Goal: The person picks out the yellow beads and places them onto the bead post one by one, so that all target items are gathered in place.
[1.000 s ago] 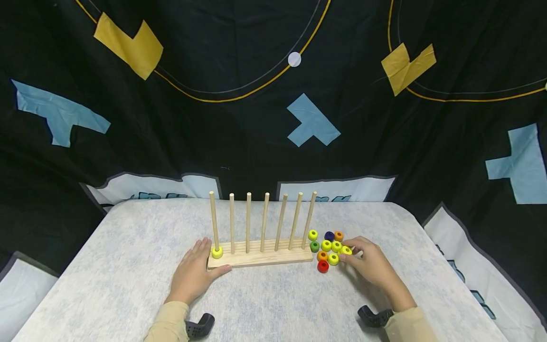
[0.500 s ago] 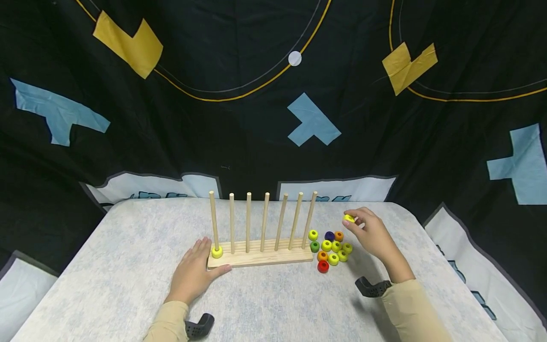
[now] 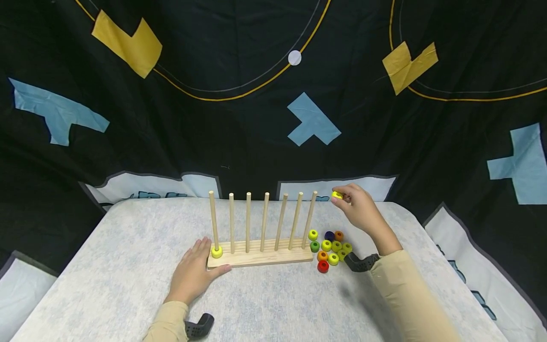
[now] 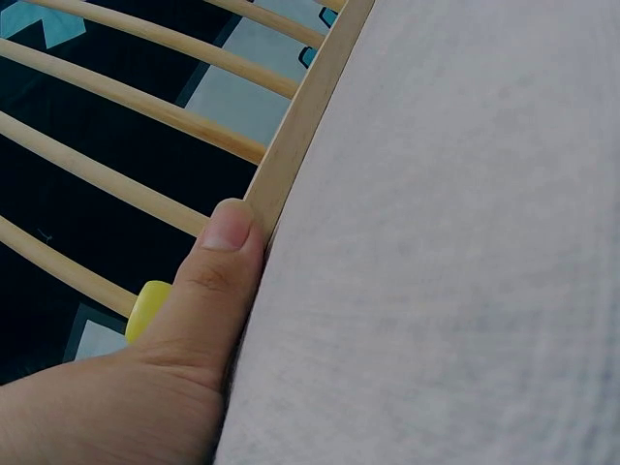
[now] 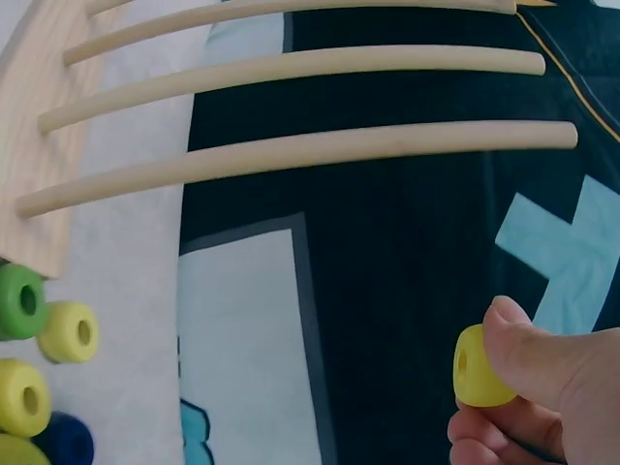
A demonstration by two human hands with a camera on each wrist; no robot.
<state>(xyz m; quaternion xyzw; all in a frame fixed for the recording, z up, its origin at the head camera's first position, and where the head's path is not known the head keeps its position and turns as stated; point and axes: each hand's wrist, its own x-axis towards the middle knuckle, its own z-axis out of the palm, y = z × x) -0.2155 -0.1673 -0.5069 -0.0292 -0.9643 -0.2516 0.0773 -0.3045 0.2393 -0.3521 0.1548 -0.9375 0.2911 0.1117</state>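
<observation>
My right hand (image 3: 361, 209) pinches a yellow bead (image 3: 337, 195) between thumb and fingers, raised to the right of the rightmost peg's top. In the right wrist view the hole of that yellow bead (image 5: 482, 366) faces the pegs. A wooden peg stand (image 3: 260, 257) with a row of several upright pegs stands on the table. Another yellow bead (image 3: 217, 252) sits at the foot of its leftmost peg. My left hand (image 3: 193, 273) rests against the stand's left end, fingers straight. Its thumb (image 4: 208, 291) lies along the front edge of the base.
Right of the stand lies a cluster of loose beads: several yellow ones, a green bead (image 3: 315, 246), a red bead (image 3: 323, 266), a dark blue bead (image 3: 329, 236) and two orange ones. A black curtain (image 3: 239, 142) hangs behind the pale table (image 3: 128, 266).
My right hand has lifted a yellow bead out of the cluster, raised it, and brought it leftward toward the rightmost peg's top. The left hand and the stand have stayed put.
</observation>
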